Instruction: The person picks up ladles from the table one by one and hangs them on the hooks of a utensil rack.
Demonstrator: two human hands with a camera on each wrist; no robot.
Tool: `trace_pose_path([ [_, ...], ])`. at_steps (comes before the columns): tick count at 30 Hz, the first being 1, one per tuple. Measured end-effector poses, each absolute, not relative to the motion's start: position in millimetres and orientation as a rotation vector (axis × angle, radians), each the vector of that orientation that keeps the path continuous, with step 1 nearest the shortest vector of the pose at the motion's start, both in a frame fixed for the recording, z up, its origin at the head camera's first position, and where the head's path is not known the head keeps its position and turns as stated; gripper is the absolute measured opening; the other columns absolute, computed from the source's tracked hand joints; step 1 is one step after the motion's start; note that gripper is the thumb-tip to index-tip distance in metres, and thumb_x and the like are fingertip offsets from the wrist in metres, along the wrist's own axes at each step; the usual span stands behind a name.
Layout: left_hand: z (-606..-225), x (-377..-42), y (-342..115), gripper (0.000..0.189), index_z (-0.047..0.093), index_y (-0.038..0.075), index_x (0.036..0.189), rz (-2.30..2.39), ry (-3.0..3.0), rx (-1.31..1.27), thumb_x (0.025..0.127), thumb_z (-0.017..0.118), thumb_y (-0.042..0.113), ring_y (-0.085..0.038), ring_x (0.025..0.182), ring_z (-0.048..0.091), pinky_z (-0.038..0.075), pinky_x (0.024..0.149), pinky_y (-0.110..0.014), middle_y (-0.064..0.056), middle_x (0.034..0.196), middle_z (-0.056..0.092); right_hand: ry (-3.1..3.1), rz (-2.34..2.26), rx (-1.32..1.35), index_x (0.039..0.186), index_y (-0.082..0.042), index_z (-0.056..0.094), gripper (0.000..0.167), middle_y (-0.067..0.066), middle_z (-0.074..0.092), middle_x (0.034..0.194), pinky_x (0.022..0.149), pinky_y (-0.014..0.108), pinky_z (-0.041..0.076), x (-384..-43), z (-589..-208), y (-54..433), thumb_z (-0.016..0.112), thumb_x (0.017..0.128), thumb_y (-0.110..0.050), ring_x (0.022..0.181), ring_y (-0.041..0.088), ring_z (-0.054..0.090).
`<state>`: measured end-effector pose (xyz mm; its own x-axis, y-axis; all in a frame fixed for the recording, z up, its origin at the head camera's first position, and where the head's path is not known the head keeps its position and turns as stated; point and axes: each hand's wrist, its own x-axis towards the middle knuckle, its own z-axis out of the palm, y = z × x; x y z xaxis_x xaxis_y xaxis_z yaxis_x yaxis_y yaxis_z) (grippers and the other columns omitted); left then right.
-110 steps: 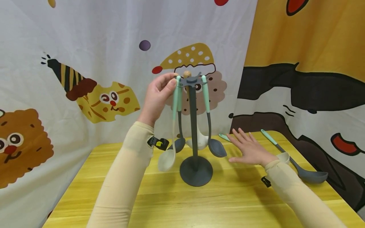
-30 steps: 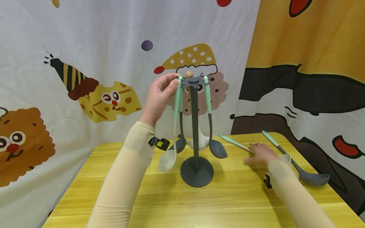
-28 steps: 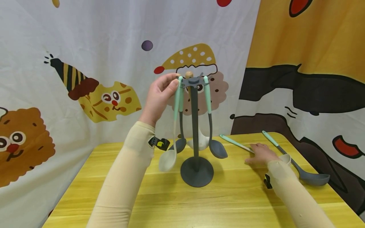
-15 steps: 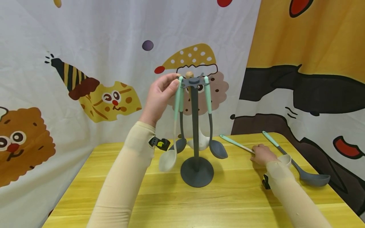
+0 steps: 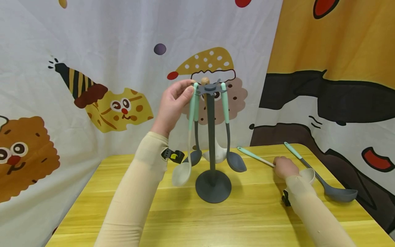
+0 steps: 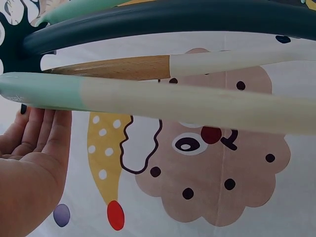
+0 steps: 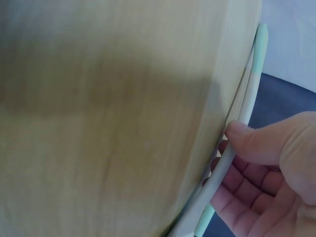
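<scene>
A dark grey utensil stand (image 5: pixel 211 137) is upright on the table, utensils hanging round its top. My left hand (image 5: pixel 171 106) is raised at its left side, thumb and fingers pinching the top of a hanging white ladle (image 5: pixel 181 174) by its mint-green handle. In the left wrist view the fingers lie along that ladle's handle (image 6: pixel 44 91). To the right, my right hand (image 5: pixel 286 168) grips a second white ladle (image 5: pixel 253 154) by its shaft; the ladle's bowl is partly covered by the wrist. The right wrist view has thumb and curled fingers around the shaft (image 7: pixel 252 94).
A dark grey ladle (image 5: pixel 339 193) with a mint handle lies at the right of the wooden table (image 5: pixel 253 219). Hanging from the stand are a grey spoon (image 5: pixel 236 162), another grey one (image 5: pixel 195 157) and a white ladle (image 5: pixel 218 153) behind the post. A printed curtain (image 5: pixel 129 41) is behind.
My right hand came down from beside the stand, spread open, moved right and closed around the white ladle's shaft. That ladle has barely shifted. My left hand keeps its place at the stand.
</scene>
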<state>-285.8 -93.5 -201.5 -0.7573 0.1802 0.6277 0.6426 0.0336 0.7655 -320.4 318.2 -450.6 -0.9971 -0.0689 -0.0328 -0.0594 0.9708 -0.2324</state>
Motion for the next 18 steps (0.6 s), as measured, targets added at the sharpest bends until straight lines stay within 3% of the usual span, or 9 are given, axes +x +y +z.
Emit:
trace_pose_path([
  [18,-201.4,-285.7,-93.4,0.034,0.059,0.0,0.13,-1.789,-1.962,-0.825,0.102,0.056,0.019,-0.022,0.103,0.062,0.05,0.097,-0.035,-0.012,0.116,0.064,3.102,-0.39,-0.057,0.1,0.003,0.067,0.012,0.019,0.063,0.088,0.066,0.05,0.051,-318.7,-451.0,318.7,0.065,0.09,-0.002,0.077,0.035,0.06],
])
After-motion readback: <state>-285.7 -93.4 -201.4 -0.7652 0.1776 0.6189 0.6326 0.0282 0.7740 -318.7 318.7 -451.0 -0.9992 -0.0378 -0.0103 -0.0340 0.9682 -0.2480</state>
